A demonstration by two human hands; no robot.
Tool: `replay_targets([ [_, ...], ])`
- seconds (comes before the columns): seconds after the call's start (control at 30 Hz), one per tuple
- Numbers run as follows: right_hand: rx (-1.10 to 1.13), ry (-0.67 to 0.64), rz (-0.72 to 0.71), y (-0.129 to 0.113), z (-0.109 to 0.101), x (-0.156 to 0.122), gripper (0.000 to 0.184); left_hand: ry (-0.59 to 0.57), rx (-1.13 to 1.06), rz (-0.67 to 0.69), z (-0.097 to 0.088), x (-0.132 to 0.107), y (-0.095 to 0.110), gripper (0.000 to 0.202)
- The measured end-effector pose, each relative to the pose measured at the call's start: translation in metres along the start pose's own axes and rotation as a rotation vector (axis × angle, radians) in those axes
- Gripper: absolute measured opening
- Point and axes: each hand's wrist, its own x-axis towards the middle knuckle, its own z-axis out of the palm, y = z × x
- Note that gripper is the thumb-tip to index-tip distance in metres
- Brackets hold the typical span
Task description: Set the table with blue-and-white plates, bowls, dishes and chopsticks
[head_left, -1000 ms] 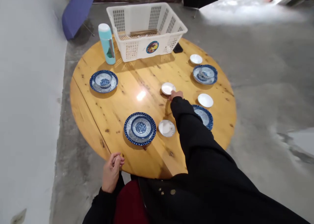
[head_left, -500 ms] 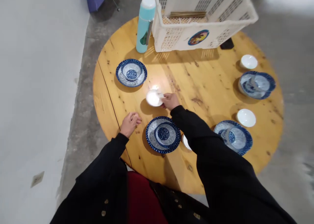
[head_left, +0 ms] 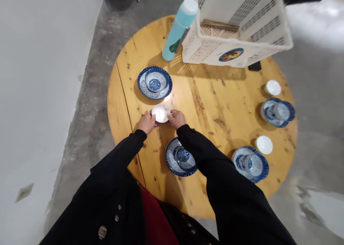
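Observation:
A small white bowl [head_left: 161, 113] is held between my two hands over the left part of the round table. My left hand [head_left: 147, 122] is closed on its left rim, and my right hand [head_left: 176, 119] pinches the right rim. Just beyond it lies a blue-patterned plate [head_left: 142, 89] with a matching bowl [head_left: 155, 83] on top. Closer to me, another blue-rimmed plate [head_left: 172, 161] carries a patterned bowl [head_left: 185, 158]; my right sleeve covers part of both.
A white plastic crate [head_left: 209, 51] with chopsticks [head_left: 220, 24] inside stands at the back, beside a light-blue flask [head_left: 177, 32] and a dark phone [head_left: 254, 66]. Along the wooden table's [head_left: 204, 119] right side sit two white bowls [head_left: 264, 144] and two patterned plate-and-bowl sets [head_left: 249, 166].
My left hand has moved forward and taken hold of the white bowl's left side. The bowl, in my right hand before, has shifted slightly toward the left. The view has tilted.

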Motion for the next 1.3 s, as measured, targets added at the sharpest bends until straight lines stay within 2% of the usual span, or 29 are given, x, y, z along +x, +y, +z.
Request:
replay_targets([
  [0.4, -0.053, 0.017, -0.004, 0.002, 0.003, 0.006, 0.021, -0.044, 0.057, 0.002, -0.006, 0.002, 0.006, 0.016],
  [0.6, -0.057, -0.048, 0.05, -0.005, -0.002, 0.003, 0.025, -0.069, 0.109, -0.002, -0.01, 0.001, 0.006, 0.018],
  [0.77, -0.049, -0.04, 0.077, -0.009, -0.012, -0.003, 0.029, -0.067, 0.053, 0.01, -0.009, 0.003, 0.002, 0.021],
  [0.87, 0.074, 0.024, 0.08, -0.015, -0.028, -0.018, 0.035, -0.048, -0.005, 0.006, -0.016, 0.001, -0.004, 0.022],
  [1.0, 0.289, 0.255, -0.078, -0.026, -0.061, -0.072, 0.037, -0.003, -0.039, 0.035, -0.043, -0.013, -0.019, 0.021],
  [1.07, 0.299, 0.434, -0.154, -0.024, -0.074, -0.114, 0.037, -0.005, -0.043, 0.064, -0.06, -0.025, -0.028, 0.022],
  [1.13, 0.266, 0.635, -0.126, -0.012, -0.076, -0.162, 0.035, -0.016, -0.047, 0.076, -0.074, -0.038, -0.035, 0.025],
  [1.2, 0.323, 0.762, 0.017, 0.005, -0.059, -0.212, 0.037, -0.025, -0.058, 0.071, -0.085, -0.049, -0.04, 0.029],
  [1.3, 0.562, 0.862, 0.32, 0.028, -0.005, -0.277, 0.045, -0.023, -0.03, 0.056, -0.095, -0.057, -0.043, 0.037],
])
